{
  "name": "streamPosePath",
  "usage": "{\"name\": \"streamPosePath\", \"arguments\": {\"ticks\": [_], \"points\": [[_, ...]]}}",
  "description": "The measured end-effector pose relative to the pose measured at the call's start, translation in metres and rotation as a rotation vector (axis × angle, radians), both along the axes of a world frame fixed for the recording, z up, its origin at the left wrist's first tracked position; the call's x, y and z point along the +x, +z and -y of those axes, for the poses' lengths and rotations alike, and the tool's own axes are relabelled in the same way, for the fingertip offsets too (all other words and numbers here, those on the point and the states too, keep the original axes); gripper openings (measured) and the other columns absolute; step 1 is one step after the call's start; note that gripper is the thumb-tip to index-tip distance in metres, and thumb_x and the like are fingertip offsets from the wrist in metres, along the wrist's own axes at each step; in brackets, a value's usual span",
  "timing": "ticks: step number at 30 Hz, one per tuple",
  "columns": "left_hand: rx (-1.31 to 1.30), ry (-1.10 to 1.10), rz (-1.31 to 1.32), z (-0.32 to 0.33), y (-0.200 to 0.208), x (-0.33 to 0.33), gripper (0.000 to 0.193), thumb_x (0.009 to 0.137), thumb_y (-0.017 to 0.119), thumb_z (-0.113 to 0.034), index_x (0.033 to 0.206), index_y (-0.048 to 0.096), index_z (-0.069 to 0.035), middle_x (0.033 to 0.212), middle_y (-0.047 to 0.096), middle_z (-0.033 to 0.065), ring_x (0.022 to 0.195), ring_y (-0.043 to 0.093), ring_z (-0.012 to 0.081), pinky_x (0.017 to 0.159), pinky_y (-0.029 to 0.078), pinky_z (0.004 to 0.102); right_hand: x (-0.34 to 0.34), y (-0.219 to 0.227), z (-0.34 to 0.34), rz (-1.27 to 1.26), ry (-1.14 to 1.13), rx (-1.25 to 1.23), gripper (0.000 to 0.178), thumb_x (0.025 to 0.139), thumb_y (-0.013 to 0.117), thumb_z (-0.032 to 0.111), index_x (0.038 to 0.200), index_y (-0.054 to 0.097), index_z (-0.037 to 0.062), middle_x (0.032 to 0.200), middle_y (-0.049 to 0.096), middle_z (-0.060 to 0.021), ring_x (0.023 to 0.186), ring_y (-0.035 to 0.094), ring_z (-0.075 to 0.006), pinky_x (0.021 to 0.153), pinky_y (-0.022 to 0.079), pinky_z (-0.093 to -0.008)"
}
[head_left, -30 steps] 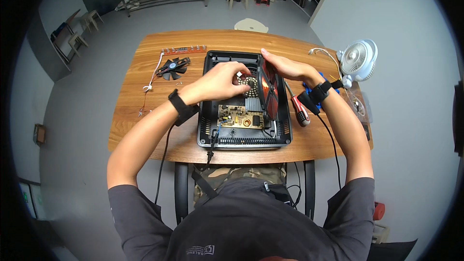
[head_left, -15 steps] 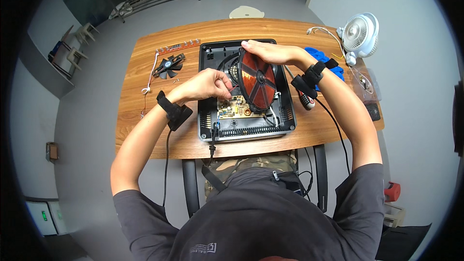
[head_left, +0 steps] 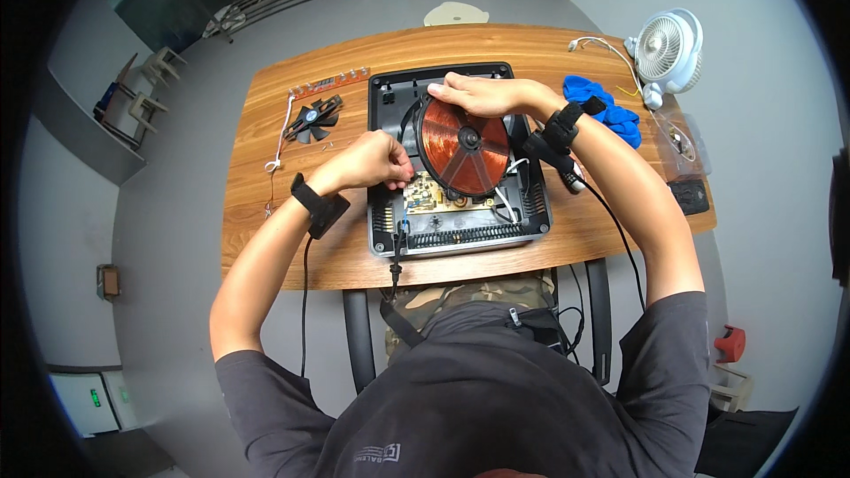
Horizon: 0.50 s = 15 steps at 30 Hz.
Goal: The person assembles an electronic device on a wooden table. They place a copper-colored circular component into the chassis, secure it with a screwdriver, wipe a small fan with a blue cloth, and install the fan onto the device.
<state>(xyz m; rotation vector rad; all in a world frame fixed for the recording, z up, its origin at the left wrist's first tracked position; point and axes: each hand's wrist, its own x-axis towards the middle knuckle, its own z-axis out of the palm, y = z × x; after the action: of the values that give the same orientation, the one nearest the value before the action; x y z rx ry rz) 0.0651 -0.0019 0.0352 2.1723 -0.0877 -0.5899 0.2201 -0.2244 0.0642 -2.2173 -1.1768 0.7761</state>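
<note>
A black induction cooker base (head_left: pixel 386 87) lies on the table with its inside exposed. Over it leans a round copper coil (head_left: pixel 440 134) on a black spoked frame. My right hand (head_left: pixel 485 96) holds the coil by its far upper rim, thumb toward the left. Beside the coil's left edge, my left hand (head_left: pixel 381 163) is closed in a pinch; what sits between the fingertips is too small to make out. Just below those fingertips is a tan circuit board (head_left: pixel 423 198), partly covered by the coil. White wires (head_left: pixel 506 204) run at the board's right.
A black fan rotor (head_left: pixel 312 120) and an orange strip (head_left: pixel 329 84) lie left of the base. To the right are a blue cloth (head_left: pixel 611 111), a white fan (head_left: pixel 666 51) and a dark flat object (head_left: pixel 689 197). A power cord (head_left: pixel 396 273) hangs off the front edge.
The coil has tipped flatter, its copper face turned more upward, and my right hand has gone with it. My left hand stays pinched near the board. The whole view has shifted slightly.
</note>
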Motion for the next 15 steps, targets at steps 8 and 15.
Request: {"name": "streamPosePath", "arguments": {"ticks": [8,15], "points": [[0.158,-0.044,0.192,0.008,-0.009,-0.007,0.011,0.088,0.077,-0.009,0.089,0.078,0.002,0.077,0.076,0.0099,0.069,0.072,0.0131,0.066,0.057,0.0304,-0.003,-0.004,-0.004,0.027,0.004,-0.009,0.071,0.105,0.037,0.067,0.109,0.053,-0.0014,0.099,0.058,-0.0122,0.088,0.056,-0.0197,0.082,0.049,-0.0358],[0.199,-0.091,0.221,0.008,-0.005,-0.006,0.012,0.088,0.077,-0.009,0.09,0.078,0.003,0.077,0.076,0.0121,0.07,0.073,0.0162,0.067,0.057,0.032,0.003,-0.015,-0.007,0.057,0.062,0.009,0.091,0.102,0.033,0.074,0.126,0.054,-0.0118,0.127,0.059,-0.027,0.118,0.059,-0.0345,0.102,0.046,-0.043]]}}
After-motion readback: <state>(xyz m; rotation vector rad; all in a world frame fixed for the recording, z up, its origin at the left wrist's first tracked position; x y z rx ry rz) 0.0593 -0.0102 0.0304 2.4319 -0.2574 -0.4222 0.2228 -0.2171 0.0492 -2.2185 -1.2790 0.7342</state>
